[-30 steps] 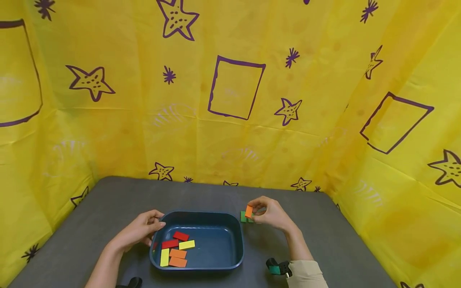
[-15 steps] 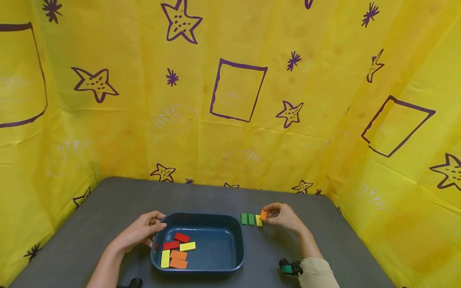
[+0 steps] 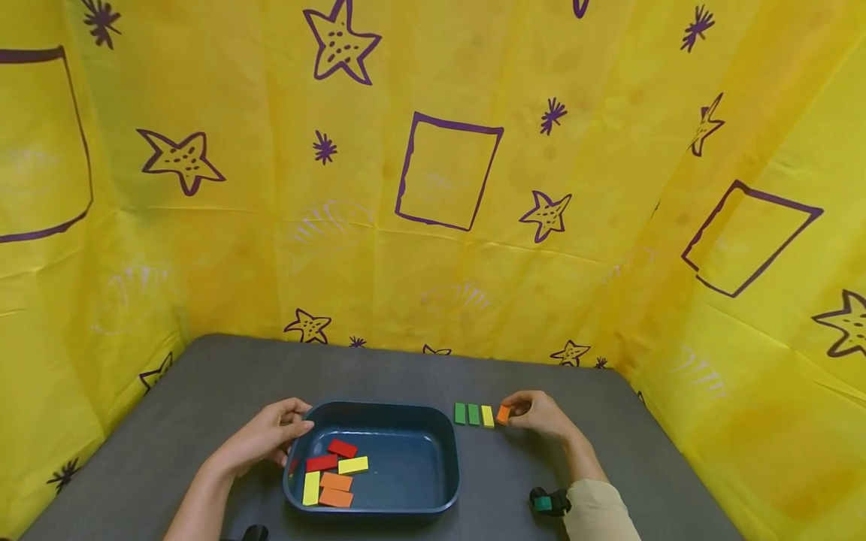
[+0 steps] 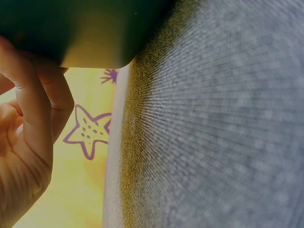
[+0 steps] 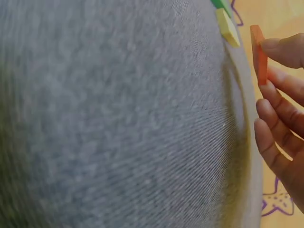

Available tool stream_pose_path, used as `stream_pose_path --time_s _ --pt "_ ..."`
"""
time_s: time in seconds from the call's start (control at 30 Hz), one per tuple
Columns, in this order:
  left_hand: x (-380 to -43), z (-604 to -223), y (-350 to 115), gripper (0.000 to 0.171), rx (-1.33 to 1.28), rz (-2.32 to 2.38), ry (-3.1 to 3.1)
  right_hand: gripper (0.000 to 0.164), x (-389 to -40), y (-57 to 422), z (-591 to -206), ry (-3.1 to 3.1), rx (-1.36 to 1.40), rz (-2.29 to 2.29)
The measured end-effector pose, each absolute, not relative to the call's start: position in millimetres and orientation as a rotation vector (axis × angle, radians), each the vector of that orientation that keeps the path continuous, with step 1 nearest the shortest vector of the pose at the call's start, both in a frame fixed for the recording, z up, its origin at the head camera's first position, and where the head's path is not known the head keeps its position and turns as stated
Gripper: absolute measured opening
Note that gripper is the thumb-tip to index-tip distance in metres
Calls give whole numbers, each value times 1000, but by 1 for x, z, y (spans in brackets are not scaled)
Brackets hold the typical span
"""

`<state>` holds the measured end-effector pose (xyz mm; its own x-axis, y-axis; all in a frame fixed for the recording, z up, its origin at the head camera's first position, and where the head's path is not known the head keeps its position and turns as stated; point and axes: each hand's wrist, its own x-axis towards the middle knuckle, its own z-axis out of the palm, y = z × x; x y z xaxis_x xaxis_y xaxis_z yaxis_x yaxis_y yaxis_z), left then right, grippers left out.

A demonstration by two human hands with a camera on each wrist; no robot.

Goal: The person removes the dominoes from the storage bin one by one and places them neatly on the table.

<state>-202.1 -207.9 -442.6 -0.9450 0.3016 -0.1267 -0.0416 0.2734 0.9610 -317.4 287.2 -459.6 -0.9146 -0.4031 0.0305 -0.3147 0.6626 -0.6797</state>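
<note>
My right hand (image 3: pixel 541 415) pinches an orange block (image 3: pixel 503 415) between thumb and fingers, at the right end of a short row. In the right wrist view the orange block (image 5: pixel 259 54) is tilted on edge, close over the table. The row has two green blocks (image 3: pixel 460 413) and a yellow block (image 3: pixel 487 416), standing slightly apart from each other. With thumb at the rim and fingers against the outer wall, my left hand (image 3: pixel 267 432) grips the left end of a dark blue tray (image 3: pixel 406 512). The left wrist view has the tray's wall (image 4: pixel 95 52) over the fingers.
Inside the tray's left half lie red blocks (image 3: pixel 321 463), yellow blocks (image 3: pixel 353 465) and orange blocks (image 3: pixel 336 497). The dark grey table (image 3: pixel 379 372) ends at a yellow curtain (image 3: pixel 271 263) with purple drawings, on the back and both sides.
My right hand has carried the orange block to the right, past the green blocks and the yellow one, and lowered it beside the yellow block. The left hand still holds the tray.
</note>
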Motion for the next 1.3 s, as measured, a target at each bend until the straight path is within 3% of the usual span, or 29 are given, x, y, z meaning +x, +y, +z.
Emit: stream_pose_path --time_s 1.3 --pt "-205 -445 -208 47 231 1710 2260 44 -317 282 -469 2807 -662 -975"
